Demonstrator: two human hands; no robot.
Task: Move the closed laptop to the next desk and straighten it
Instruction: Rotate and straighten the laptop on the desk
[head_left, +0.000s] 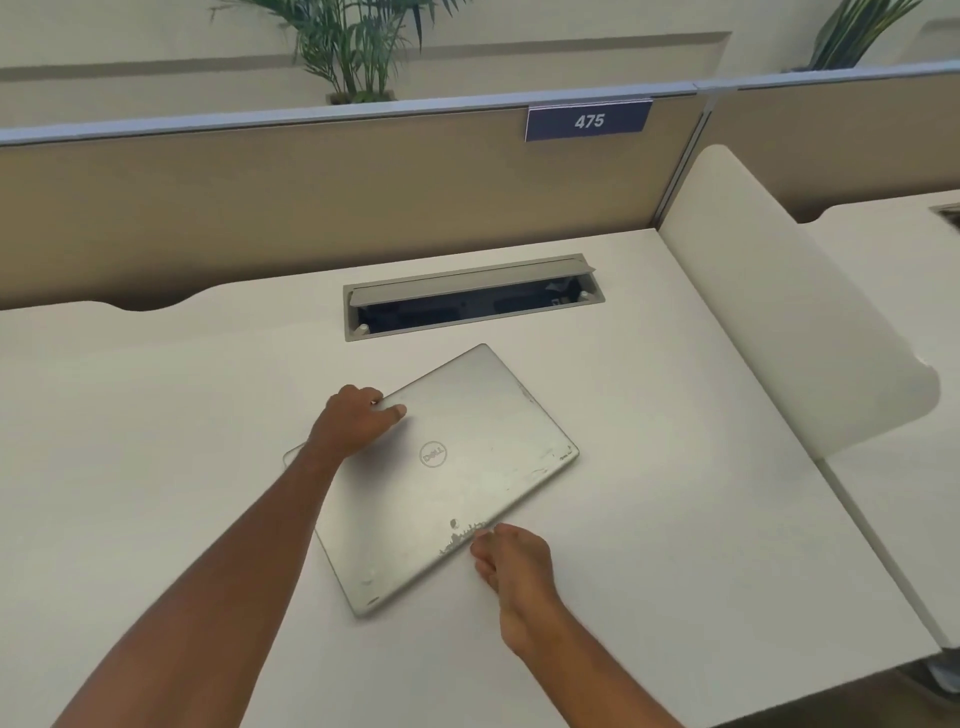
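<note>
A closed silver laptop (457, 483) with a round logo lies flat on the white desk (156, 426), turned at an angle to the desk's edges. My left hand (358, 418) grips its far left edge, thumb on the lid and fingers curled over the rim. My right hand (511, 564) touches the near right edge with its fingertips at the rim. A second white desk (893, 270) stands to the right, beyond a white divider panel (779, 312).
An open cable tray (470, 301) is sunk into the desk behind the laptop. A tan partition (311, 192) with a blue sign reading 475 (588, 121) runs along the back. Potted plants (353, 47) stand behind it.
</note>
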